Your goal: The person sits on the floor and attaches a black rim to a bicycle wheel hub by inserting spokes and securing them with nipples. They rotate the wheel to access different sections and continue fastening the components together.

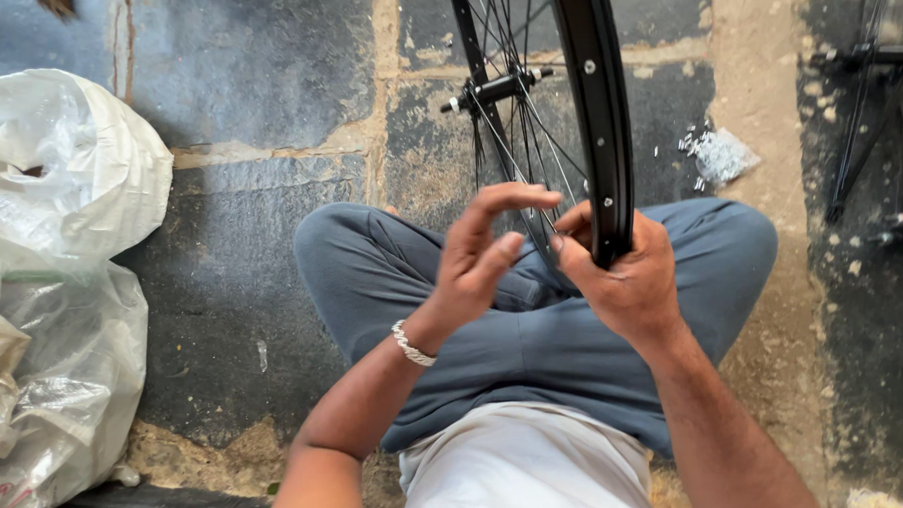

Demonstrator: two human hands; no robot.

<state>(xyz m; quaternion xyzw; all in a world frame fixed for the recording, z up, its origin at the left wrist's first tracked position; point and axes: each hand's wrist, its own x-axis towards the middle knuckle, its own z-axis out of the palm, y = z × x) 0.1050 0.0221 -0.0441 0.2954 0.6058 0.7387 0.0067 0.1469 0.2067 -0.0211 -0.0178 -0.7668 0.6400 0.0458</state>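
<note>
Right hand (626,280) clamped on black wheel rim (601,119), left hand (476,260) open beside spokes (515,146); white plastic sacks (56,270), contents unclear.

Seated cross-legged, we raise both forearms over our lap: our left hand (476,260) hovers open, fingers (503,198) curved and spread, while our right hand (626,275) is curled tight in a grip, thumb forward.
</note>
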